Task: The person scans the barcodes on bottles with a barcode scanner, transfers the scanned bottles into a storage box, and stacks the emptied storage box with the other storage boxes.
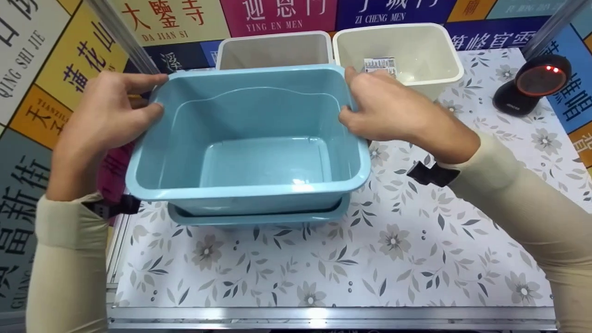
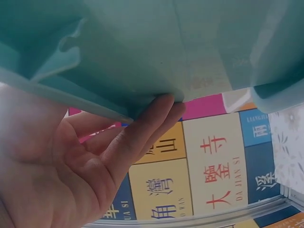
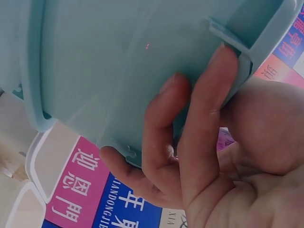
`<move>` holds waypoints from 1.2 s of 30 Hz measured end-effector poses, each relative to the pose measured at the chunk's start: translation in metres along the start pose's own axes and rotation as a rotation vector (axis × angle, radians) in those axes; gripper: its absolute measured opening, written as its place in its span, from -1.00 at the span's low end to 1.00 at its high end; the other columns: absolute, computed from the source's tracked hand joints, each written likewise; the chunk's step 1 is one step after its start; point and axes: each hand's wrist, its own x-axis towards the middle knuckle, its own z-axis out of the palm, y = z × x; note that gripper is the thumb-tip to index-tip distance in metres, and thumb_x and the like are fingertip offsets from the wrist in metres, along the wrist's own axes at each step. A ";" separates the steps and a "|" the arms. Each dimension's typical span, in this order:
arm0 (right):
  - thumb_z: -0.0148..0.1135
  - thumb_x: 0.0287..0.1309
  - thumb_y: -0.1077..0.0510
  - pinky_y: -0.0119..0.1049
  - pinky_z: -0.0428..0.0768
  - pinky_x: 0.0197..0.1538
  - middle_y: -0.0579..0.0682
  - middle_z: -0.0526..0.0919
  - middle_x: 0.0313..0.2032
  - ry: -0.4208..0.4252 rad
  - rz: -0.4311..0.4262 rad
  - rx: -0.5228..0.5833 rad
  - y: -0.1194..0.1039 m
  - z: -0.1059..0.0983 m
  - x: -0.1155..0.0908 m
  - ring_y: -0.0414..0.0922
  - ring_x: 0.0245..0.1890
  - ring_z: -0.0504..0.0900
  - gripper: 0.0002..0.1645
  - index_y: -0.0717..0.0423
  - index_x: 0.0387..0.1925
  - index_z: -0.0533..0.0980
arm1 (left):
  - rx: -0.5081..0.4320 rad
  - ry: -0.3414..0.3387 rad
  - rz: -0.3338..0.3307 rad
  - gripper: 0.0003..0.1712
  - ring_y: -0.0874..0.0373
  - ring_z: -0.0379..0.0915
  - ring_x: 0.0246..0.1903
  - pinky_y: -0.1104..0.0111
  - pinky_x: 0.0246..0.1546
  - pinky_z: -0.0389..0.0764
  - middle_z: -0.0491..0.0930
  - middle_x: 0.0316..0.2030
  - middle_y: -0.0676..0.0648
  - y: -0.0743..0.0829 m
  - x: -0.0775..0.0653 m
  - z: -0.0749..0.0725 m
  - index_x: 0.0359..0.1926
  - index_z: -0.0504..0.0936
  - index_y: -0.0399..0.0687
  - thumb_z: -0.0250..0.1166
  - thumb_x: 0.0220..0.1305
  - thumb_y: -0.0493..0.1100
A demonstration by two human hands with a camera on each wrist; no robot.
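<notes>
A light blue plastic basin is held up between both hands, its hollow facing me with nothing inside. My left hand grips the rim at its far left corner, thumb on top; the left wrist view shows the fingers under the rim. At the right side, my right hand holds the rim, and its curled fingers press the outer wall in the right wrist view. Directly beneath is a second blue basin, largely hidden, with its front edge showing above the table.
Behind the basins stand a greyish bin and a cream bin with a label inside. A black device with red lights sits at the right back. The table has a flowered cover and a metal front edge; printed panels surround it.
</notes>
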 end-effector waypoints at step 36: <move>0.09 0.39 0.23 -0.28 0.58 -0.67 0.10 0.62 -0.48 0.034 0.029 0.062 0.019 0.054 0.006 -0.10 -0.72 0.61 0.00 0.53 0.65 -0.12 | 0.045 -0.027 0.063 -0.35 -0.38 0.72 0.15 0.07 -0.08 0.79 0.58 0.42 -0.27 -0.037 0.003 0.040 0.52 0.51 -0.07 0.24 0.42 -0.25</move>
